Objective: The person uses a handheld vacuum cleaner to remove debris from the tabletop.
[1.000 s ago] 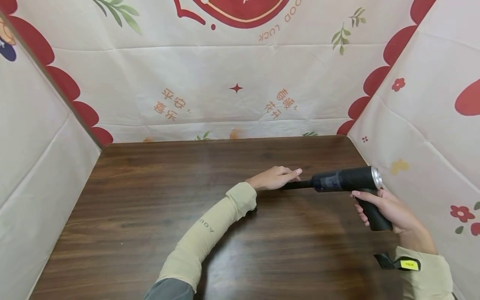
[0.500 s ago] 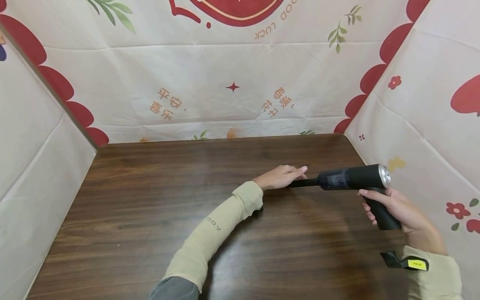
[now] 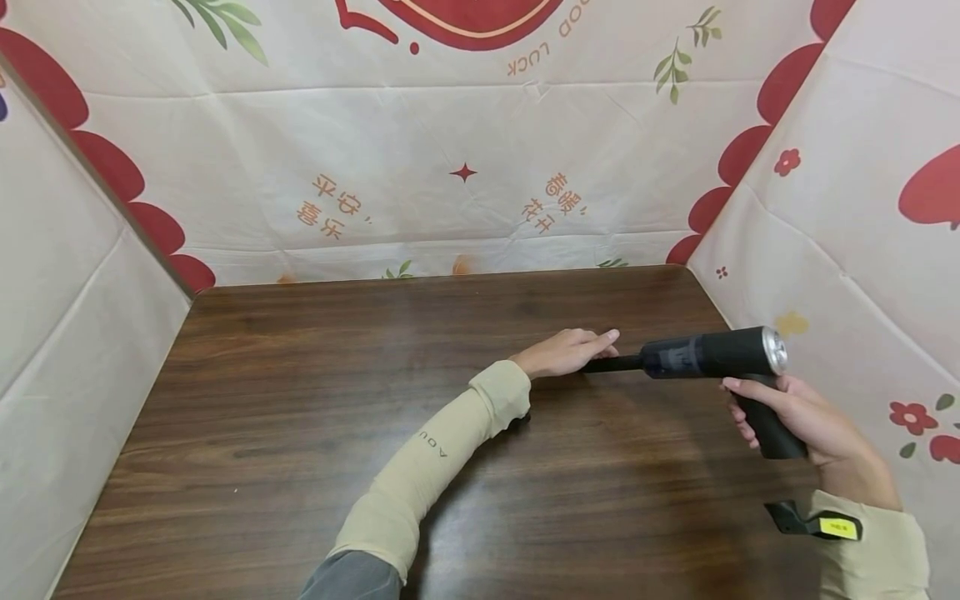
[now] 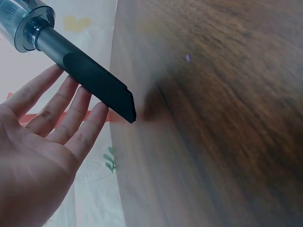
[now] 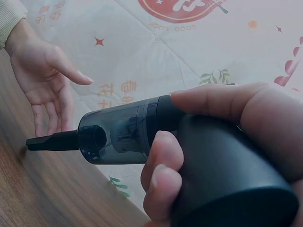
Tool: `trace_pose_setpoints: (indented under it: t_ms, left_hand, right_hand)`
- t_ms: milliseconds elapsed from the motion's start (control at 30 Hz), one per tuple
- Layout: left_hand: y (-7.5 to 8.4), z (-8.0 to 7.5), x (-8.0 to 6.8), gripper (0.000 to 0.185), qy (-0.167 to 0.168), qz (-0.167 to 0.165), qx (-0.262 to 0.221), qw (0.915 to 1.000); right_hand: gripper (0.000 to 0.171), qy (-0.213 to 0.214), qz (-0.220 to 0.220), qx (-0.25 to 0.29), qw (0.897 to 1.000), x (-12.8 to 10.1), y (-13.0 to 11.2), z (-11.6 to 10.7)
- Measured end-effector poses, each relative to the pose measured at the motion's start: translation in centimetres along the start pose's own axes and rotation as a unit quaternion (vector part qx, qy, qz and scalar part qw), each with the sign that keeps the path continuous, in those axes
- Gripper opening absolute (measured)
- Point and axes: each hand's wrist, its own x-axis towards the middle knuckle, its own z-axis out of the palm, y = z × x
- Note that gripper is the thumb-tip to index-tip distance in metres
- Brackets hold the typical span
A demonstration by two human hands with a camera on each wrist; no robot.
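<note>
Rt hand (image 3: 787, 412) grips the pistol handle of a black handheld vacuum (image 3: 712, 357); fingers (image 5: 158, 179) curled round the grip, thumb along the top of the body. Unit is carried level above the table (image 3: 315, 433), at the right side near the printed cloth wall (image 3: 847, 233). Its slim crevice nozzle (image 4: 102, 90) points toward table centre. Wrist view shows the nozzle tip close to the wood, contact not certain.

Lt hand (image 3: 566, 352) is flat and relaxed, fingers (image 4: 75, 113) straight and slightly spread, gripping nothing. It sits just beside the nozzle, palm turned toward it. Whether fingertips touch the nozzle: cannot tell. Head view suggests overlap, but the rt wrist view shows a gap.

Clear dust cup (image 5: 118, 135) behind the nozzle is visible; no debris can be made out in it.

Judgement, step in hand: lt hand at the nozzle end while rt hand holds the unit level. Reads as checking airflow or about to seat or adjust the nozzle. No pinch on the nozzle yet.

Next move calls for: if adjusting, lt fingers need to close round the nozzle near its base while rt hand keeps the body steady and level. If cleaning, lower the tip to the wood and get the lt hand out of its path.

Other: black clip w/ yellow tag (image 3: 821, 523) at the rt wrist cuff.
</note>
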Motion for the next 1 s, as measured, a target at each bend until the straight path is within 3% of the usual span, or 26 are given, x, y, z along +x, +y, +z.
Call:
trace_pose_setpoints:
  t_ms: [267,400,767,1000]
  left_hand:
    - [0.3,-0.3,-0.6,0.065,-0.009,-0.003,0.004,1.0000]
    - [0.5,-0.5,-1.5,0.064,-0.023,-0.014,0.017,0.9995]
    - [0.9,-0.5,-3.6,0.061,-0.046,-0.004,0.044,0.9980]
    - [0.9,0.0,-4.4,0.062,-0.066,-0.016,0.043,0.9968]
  right_hand:
    - [0.029,-0.033,0.003,-0.002,0.999,-0.1,-0.2,0.0]
    - [0.029,-0.066,0.009,0.002,0.998,-0.1,-0.1,-0.1]
    - [0.034,-0.139,0.028,0.041,0.989,-0.1,0.4,-0.4]
    - [0.033,-0.147,0.034,0.044,0.988,-0.3,1.1,-0.5]
